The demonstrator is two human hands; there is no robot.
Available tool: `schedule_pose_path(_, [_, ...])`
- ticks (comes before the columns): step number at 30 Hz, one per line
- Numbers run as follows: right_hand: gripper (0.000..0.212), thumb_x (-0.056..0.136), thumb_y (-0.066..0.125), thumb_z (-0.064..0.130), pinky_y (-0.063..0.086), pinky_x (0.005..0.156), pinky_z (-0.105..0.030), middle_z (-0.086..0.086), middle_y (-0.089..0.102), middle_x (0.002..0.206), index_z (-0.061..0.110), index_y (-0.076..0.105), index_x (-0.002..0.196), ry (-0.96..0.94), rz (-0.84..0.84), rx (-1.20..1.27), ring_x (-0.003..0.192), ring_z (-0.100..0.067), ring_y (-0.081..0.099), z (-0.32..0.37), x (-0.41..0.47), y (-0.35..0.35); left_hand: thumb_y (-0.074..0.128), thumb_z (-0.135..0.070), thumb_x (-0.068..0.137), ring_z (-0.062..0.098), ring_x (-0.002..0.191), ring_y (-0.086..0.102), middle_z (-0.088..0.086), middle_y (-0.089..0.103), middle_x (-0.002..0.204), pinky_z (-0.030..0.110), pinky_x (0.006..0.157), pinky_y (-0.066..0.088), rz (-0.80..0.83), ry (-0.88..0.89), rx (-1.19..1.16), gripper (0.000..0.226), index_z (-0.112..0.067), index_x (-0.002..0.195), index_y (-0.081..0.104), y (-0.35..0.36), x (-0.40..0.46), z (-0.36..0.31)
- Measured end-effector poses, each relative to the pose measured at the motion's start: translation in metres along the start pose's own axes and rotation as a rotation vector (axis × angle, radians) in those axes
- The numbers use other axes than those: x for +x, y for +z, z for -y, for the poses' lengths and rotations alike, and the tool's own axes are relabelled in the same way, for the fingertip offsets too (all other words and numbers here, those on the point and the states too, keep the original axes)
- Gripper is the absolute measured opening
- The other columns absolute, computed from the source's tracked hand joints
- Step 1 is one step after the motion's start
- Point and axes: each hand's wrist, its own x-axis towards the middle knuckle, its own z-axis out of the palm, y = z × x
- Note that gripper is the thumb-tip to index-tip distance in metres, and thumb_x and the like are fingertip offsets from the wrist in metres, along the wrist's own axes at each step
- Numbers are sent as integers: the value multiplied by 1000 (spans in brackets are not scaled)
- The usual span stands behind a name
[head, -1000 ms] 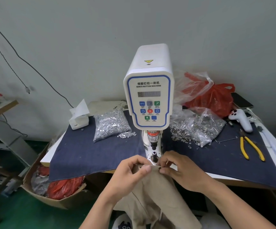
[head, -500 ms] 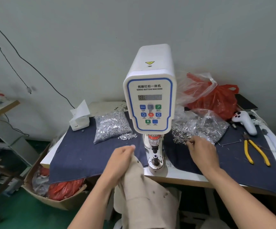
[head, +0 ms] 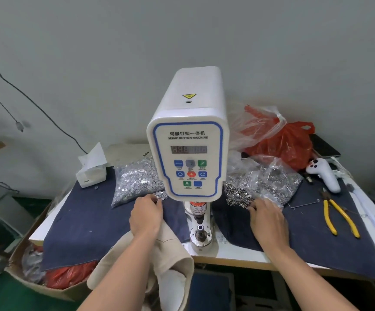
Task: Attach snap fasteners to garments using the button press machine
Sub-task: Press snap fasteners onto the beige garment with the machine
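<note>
The left hand (head: 146, 215) lies palm down on the dark blue denim cloth (head: 87, 223) covering the table, its fingertips reaching a small loose pile of silver snap parts (head: 161, 195) spilled beside a clear plastic bag of silver snap caps (head: 137, 180); the fingers curl at the pile, but whether they pinch a part cannot be told. The wrist of this hand rests on the beige fabric garment (head: 159, 261), which hangs over the near table edge just left of the machine base. The right hand (head: 267, 218) lies palm down on the cloth on the other side, its fingertips at the edge of a heap of dark ring-shaped snap sockets (head: 238, 196) spilling from a crumpled clear plastic bag (head: 271, 178); its grip is likewise hidden from this angle. Between the hands stands the white servo button press machine (head: 188, 153), with a blue-outlined control panel, and its lower metal die post (head: 200, 232) is bare. Behind the right-hand bag sits a red plastic bag (head: 289, 142). Further right lie a white handheld controller (head: 323, 173) and yellow-handled pliers (head: 339, 218). A white tissue box (head: 91, 169) sits at the far left corner, and a cardboard box (head: 38, 286) stands on the floor below.
</note>
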Motion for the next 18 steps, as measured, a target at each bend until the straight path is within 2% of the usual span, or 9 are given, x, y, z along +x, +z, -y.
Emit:
schedule_pose_path(3, [9, 97, 67, 23, 49, 82, -42, -5, 66, 96, 14, 69, 98, 24, -1, 46, 98, -30, 61, 0, -1, -1, 60, -43, 100, 41, 105, 66, 9, 69, 115, 43, 83, 50, -40, -22, -7, 25, -26, 106, 76, 5, 2, 0])
schedule_pose_path(7, [11, 96, 66, 19, 48, 84, -45, -9, 64, 99, 11, 70, 102, -11, 31, -27, 99, -33, 60, -2, -4, 1, 63, -41, 99, 42, 104, 66, 10, 74, 109, 42, 81, 49, -53, -53, -78, 20, -27, 99, 78, 7, 3, 2])
schedule_pose_path(18, [10, 99, 61, 6, 46, 75, -44, -10, 63, 98, 9, 69, 103, 38, -56, 127, 91, -35, 60, -4, -2, 2, 65, -33, 100, 43, 110, 65, 12, 74, 115, 42, 82, 46, -31, -127, -159, 14, -29, 108, 77, 6, 5, 4])
